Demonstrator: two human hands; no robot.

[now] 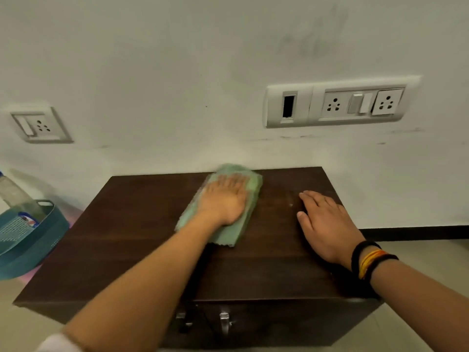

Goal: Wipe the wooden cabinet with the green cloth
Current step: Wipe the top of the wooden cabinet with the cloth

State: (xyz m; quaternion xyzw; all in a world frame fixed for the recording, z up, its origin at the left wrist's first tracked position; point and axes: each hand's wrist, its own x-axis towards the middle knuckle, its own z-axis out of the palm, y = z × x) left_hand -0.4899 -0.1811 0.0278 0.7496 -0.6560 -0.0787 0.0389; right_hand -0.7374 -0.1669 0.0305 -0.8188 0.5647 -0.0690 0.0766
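Cabinet: wooden cabinet point(142, 240), dark brown, its flat top under both hands and its back edge against the wall beyond the fingertips.
Cloth: green cloth point(243, 212), spread flat on the cabinet top beneath the left hand, reaching past the fingertips toward the wall and back past the wrist; its edges look blurred.
Left hand: left hand point(224, 199) lies palm down on the cloth, fingers stretched out and together, pressing flat rather than gripping.
Right hand: right hand point(326, 224) rests palm down on bare wood just beside the cloth, fingers extended and slightly spread, holding nothing.
Wristbands: wristbands point(369, 261), black and yellow-orange, circle the right wrist.
Handles: metal handles point(224, 322) on the cabinet front, below the left forearm.
Basket: teal basket point(28, 240), off the cabinet, well to the left of the left hand, with a bottle point(17, 196) leaning in it.
Sockets: socket panel point(335, 102) on the wall above the right hand; single socket point(42, 125) far left of the left hand.
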